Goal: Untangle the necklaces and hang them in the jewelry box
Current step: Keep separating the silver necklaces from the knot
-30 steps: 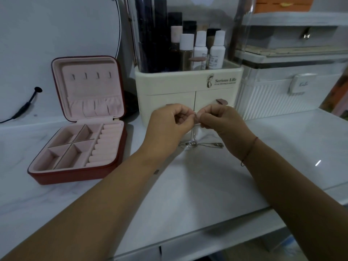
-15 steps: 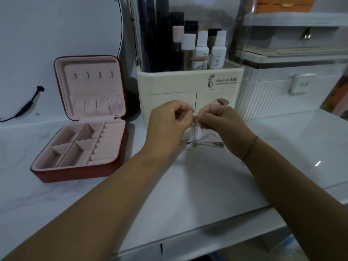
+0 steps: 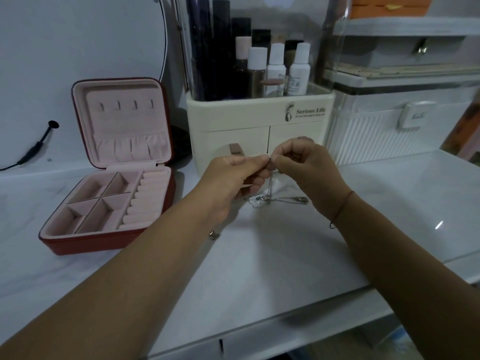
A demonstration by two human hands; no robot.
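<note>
In front of the organizer (image 3: pixel 233 120), necklaces (image 3: pixel 270 200): thin silver chains in a small tangle on the table (image 3: pixel 259 255). One strand rises straight up from the tangle to the fingertips of both hands, and a longish metal fitting lies at the tangle's right end.
Left hand (image 3: pixel 231 178): before the organizer's left drawer, raised off the table. Thumb and forefinger pinch the top of the strand, and the other fingers are curled under.
Right hand (image 3: pixel 304 167): before the right drawer, fingers curled, thumb and forefinger pinching the same strand. Its tips touch the left hand's, and a thin cord (image 3: pixel 340 206) circles the wrist.
Box (image 3: pixel 104 209): left of the organizer and apart from it, square with rounded corners, dark red outside, soft pink lining. The lid stands open and upright, with four hooks (image 3: pixel 126 105) in a row above a gathered pocket. The base has four square cells and a column of padded rolls.
Organizer: smooth cream plastic with two drawers and a clear cover. It holds white-capped bottles (image 3: pixel 275 68) and tall dark tubes (image 3: pixel 207 48).
Case (image 3: pixel 376 141): just right of the organizer, white, ribbed front, with a latch.
Table: white, glossy, faintly marbled.
</note>
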